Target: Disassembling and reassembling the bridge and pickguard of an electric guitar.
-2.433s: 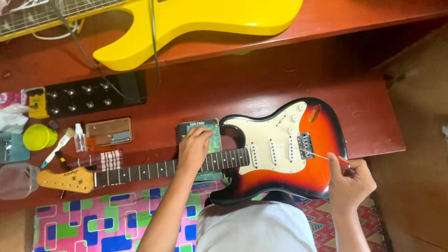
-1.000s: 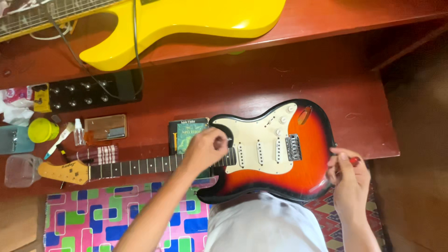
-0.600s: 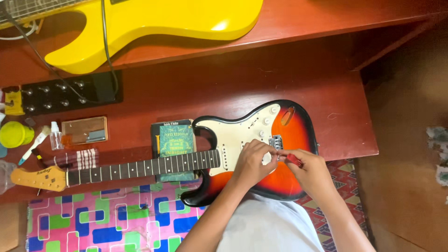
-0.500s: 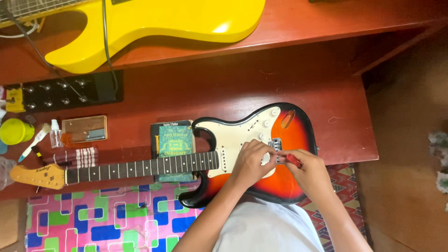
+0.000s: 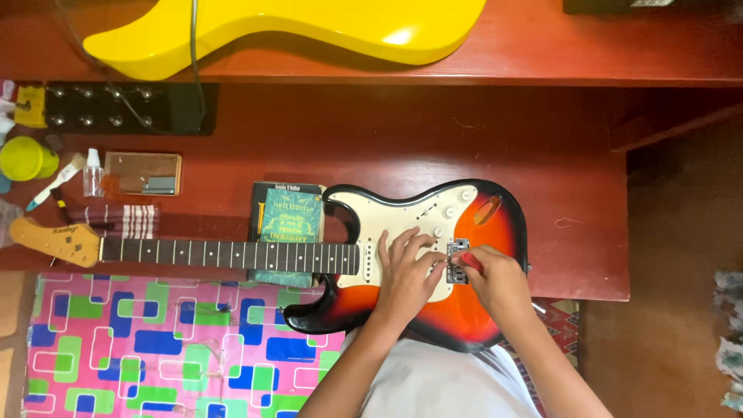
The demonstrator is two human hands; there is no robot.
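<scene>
At the far left of the red counter [image 5: 309, 147] we see a yellow-green lid [image 5: 25, 158], a small clear spray bottle [image 5: 93, 172] and a flat brown case [image 5: 142, 173], with a black strip of knobs [image 5: 116, 108] above them. A yellow guitar body [image 5: 309, 31] lies on the upper shelf. Our sunburst electric guitar [image 5: 495, 224] lies flat along the counter's front edge, headstock [image 5: 54, 240] to the left, its neck [image 5: 232, 255] resting across a green book [image 5: 288, 220], and a bright patterned mat [image 5: 155, 340] shows below. Our left hand [image 5: 406, 271] rests spread on the white pickguard [image 5: 402, 220], fingers loose and gripping nothing, its fingertips just beside the metal bridge [image 5: 458, 262]. Our right hand [image 5: 499, 282] is curled around a small red-handled tool [image 5: 470, 262], whose tip meets the bridge. The two hands sit close together over the guitar's body.
</scene>
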